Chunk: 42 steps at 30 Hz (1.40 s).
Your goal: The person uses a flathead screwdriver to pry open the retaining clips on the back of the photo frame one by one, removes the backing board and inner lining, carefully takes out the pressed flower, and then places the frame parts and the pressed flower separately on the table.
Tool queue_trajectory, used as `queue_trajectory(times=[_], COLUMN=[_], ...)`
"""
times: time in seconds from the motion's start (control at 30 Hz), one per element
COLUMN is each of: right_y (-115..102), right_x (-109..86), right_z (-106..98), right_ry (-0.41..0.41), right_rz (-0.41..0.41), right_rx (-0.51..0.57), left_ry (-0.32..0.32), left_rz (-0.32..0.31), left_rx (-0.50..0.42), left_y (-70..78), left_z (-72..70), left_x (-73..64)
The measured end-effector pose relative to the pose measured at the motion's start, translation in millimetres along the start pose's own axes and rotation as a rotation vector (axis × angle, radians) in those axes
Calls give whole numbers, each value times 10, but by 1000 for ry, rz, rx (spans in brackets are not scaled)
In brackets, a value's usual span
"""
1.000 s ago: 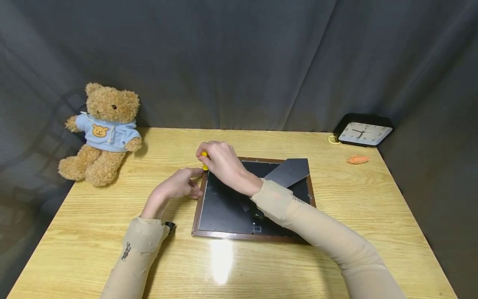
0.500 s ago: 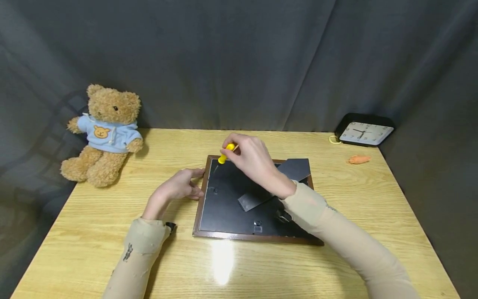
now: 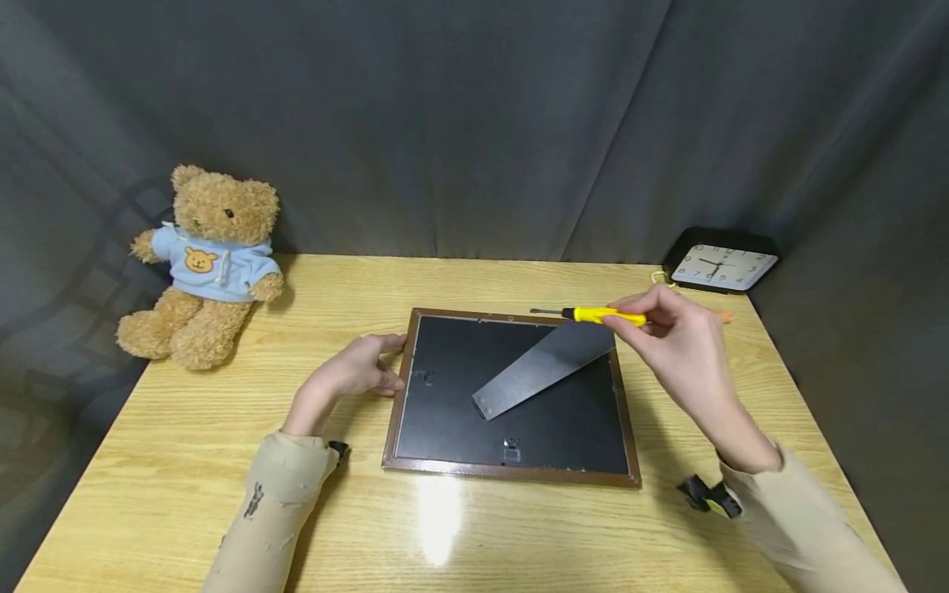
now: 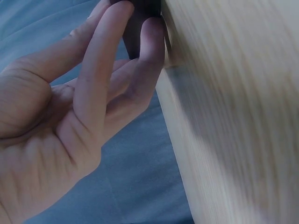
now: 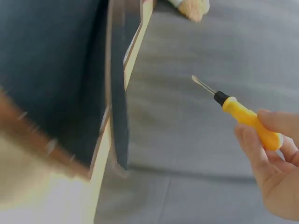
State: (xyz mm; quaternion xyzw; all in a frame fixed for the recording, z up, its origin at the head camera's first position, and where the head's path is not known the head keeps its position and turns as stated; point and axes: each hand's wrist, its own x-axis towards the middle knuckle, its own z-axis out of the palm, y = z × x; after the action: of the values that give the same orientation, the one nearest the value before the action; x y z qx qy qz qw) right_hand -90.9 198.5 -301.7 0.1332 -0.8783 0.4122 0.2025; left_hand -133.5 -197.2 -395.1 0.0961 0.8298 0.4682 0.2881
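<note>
A picture frame [image 3: 437, 428] with a brown rim and black back lies back side up on the table, its flat grey stand [image 3: 530, 375] running diagonally across it. At the frame's left edge, my left hand [image 3: 356, 366] touches the rim with its fingertips. In the left wrist view, the fingers [image 4: 96, 70] rest against the dark edge of the frame [image 4: 135, 30]. My right hand [image 3: 689, 346] pinches the yellow handle of a small slotted screwdriver [image 3: 593, 315] above the frame's upper right corner. The screwdriver [image 5: 243, 114] points left in the head view.
A teddy bear [image 3: 211, 268] in a blue hoodie sits at the table's back left. At the back right stand a black clock [image 3: 722, 262] and a small orange object [image 3: 725, 316], partly hidden by the right hand. A grey curtain [image 3: 445, 123] hangs behind the wooden table [image 3: 556, 535].
My right hand has lifted the screwdriver from the frame's upper left corner and carried it right, past the stand, tilting it level. The left hand and frame hardly moved.
</note>
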Motion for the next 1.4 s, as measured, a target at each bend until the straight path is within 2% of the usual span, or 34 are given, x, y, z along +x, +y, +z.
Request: queue_trajectory(times=[0.1, 0.27, 0.53, 0.7, 0.83, 1.03, 1.17, 1.4], right_y=[122, 376, 814, 1025, 1154, 1284, 1370, 1434], right_x=[-163, -431, -850, -1072, -1229, -1412, -1476, -1495], right_z=[-193, -449, -670, -740, -786, -834, -860, -880], right_ry=[58, 149, 166, 153, 150, 102, 49, -49], right_rz=[46, 120, 209, 235, 264, 340, 365, 361], right_rx=[-18, -118, -272, -337, -350, -353, -394, -462], left_ry=[-2, -8, -14, -16, -16, -20, -19, -17], left_rz=[2, -6, 8, 12, 6, 13, 17, 0], left_rx=[-3, -19, -10, -11, -14, -10, -10, -22], left_y=[8, 17, 2, -3, 2, 13, 13, -8], left_z=[2, 11, 13, 7, -1, -17, -25, -19], left_x=[-11, -10, -1, 1, 20, 13, 6, -12])
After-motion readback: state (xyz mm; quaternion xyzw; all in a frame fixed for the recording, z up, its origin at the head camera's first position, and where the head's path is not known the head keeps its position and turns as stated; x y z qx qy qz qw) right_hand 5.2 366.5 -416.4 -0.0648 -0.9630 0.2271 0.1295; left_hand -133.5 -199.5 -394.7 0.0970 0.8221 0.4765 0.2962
